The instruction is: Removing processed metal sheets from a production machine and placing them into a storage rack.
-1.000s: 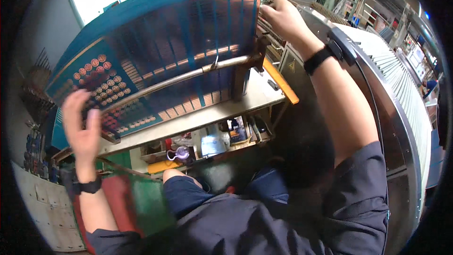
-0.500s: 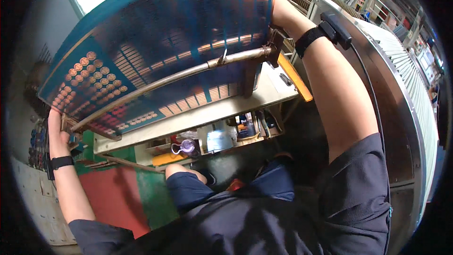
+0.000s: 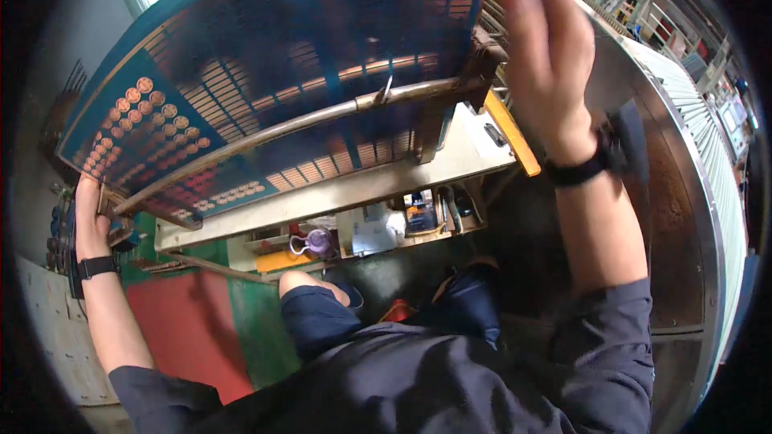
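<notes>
A large blue panel with copper-coloured discs and stripes stands tilted in front of me. A worn metal bar runs across its near side, with a small lever sticking up from it. At the panel's lower left corner my left hand is closed around the edge, its fingertips partly hidden. My right hand is raised beside the upper right edge, apart from the panel. Its fingers are stretched, slightly bent at the tips and blurred, and nothing shows in them. Both wrists wear black bands.
Below the panel is a pale bench with a shelf holding a purple jug, papers and small items. A yellow bar juts out at the bench's right end. A metal-edged rack with pale slats stands at the right.
My right hand has come away from the panel's right edge and moved toward me. My left hand keeps to the lower left corner. The panel has shifted slightly in view.
</notes>
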The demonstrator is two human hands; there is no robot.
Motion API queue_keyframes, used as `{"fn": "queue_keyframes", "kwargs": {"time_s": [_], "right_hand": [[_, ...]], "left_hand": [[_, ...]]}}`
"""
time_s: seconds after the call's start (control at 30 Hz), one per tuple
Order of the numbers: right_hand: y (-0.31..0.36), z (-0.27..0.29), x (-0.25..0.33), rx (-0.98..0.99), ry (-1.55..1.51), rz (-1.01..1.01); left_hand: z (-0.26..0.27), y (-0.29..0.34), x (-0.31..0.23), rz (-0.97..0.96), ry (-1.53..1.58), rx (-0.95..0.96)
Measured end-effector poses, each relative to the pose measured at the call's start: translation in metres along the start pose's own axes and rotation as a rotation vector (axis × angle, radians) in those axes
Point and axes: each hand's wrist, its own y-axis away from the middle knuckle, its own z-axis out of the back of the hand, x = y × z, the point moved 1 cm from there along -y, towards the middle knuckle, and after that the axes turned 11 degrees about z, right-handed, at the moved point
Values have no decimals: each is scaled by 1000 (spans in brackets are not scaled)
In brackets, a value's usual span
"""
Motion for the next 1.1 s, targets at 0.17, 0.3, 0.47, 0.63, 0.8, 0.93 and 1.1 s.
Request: {"fn": "queue_keyframes", "kwargs": {"time_s": [0.17, 0.3, 0.47, 0.63, 0.8, 0.93, 1.1], "right_hand": [[26, -33, 56, 605, 244, 200], [19, -32, 51, 693, 235, 230], [7, -30, 42, 813, 142, 263], [9, -33, 34, 845, 142, 332], [9, -27, 35, 836, 200, 294], [-10, -21, 42, 662, 181, 323], [-47, 15, -25, -63, 42, -144]], "left_hand": [[-14, 5, -3, -57, -49, 9], [-22, 9, -4, 4, 27, 37], [-19, 17, -6, 60, -4, 16], [-14, 7, 0, -26, 55, 128], [-33, 22, -6, 44, 34, 59], [-25, 22, -6, -42, -28, -1], [-21, 22, -5, -73, -152, 43]]}}
